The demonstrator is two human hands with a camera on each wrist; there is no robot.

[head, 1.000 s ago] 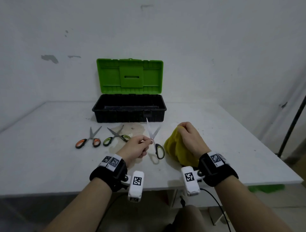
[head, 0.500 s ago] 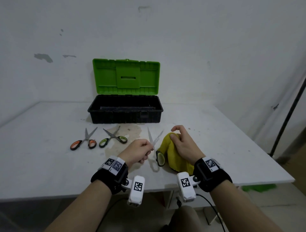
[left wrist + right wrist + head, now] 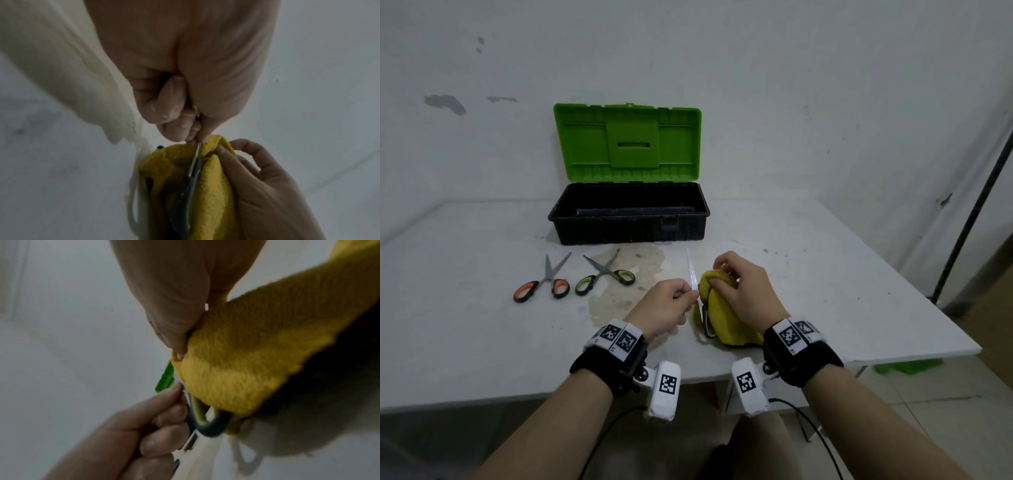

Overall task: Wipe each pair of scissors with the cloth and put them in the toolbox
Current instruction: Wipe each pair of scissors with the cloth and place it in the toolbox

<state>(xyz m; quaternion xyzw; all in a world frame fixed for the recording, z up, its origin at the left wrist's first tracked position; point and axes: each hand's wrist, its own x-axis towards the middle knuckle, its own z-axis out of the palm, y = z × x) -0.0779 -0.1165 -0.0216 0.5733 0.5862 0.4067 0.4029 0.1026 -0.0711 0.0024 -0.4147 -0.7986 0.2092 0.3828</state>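
My left hand [image 3: 688,296] pinches a pair of black-and-green-handled scissors [image 3: 692,274] near the pivot, held above the table with one bare blade pointing up. My right hand [image 3: 722,274] grips the yellow cloth [image 3: 722,318], which is folded round the other blade and part of the handles. In the left wrist view the blade [image 3: 194,164] lies in a fold of the cloth [image 3: 213,186]. In the right wrist view a dark handle loop [image 3: 211,426] sticks out under the cloth [image 3: 246,361]. The black toolbox [image 3: 630,229] stands open behind, its green lid [image 3: 626,144] upright.
Two more pairs of scissors lie on the white table [image 3: 465,325] to the left: an orange-handled pair [image 3: 541,286] and a green-handled pair [image 3: 604,277]. A stain [image 3: 633,263] marks the table in front of the toolbox. A dark pole [image 3: 972,219] leans at the right.
My right hand has brought the cloth left against the scissors and folded it over one blade. My left hand has kept its hold and sunk slightly.
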